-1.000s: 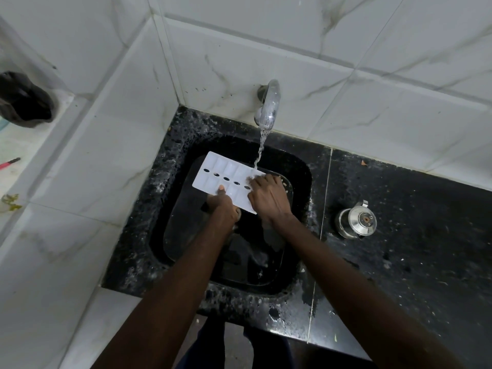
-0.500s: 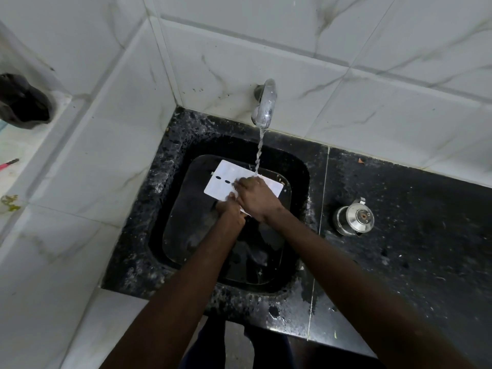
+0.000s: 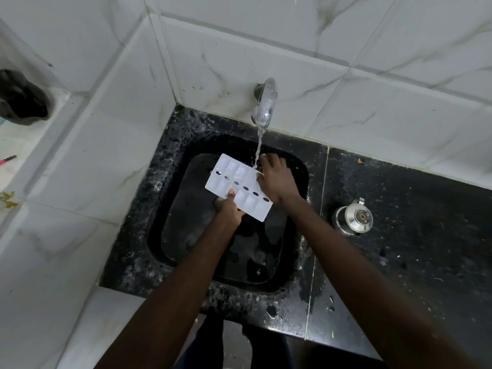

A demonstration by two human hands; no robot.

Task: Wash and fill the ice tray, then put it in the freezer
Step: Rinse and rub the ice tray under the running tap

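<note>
A white ice tray point(image 3: 234, 182) with two rows of cells and a line of dark holes is held tilted over the black sink point(image 3: 183, 251). My left hand point(image 3: 229, 209) grips its near long edge, thumb on top. My right hand point(image 3: 275, 179) lies on the tray's right far part with fingers spread. Water runs from the chrome tap point(image 3: 266, 102) and lands on the tray right beside my right fingers.
A black granite counter point(image 3: 399, 249) stretches to the right, with a small steel lidded pot point(image 3: 354, 218) on it. White marble tiles cover the walls behind and to the left. A dark object point(image 3: 22, 98) sits on a left ledge.
My right hand slid across the tray to the left, then back to its right far end, uncovering the cells. The tray shifted a little under the running water.
</note>
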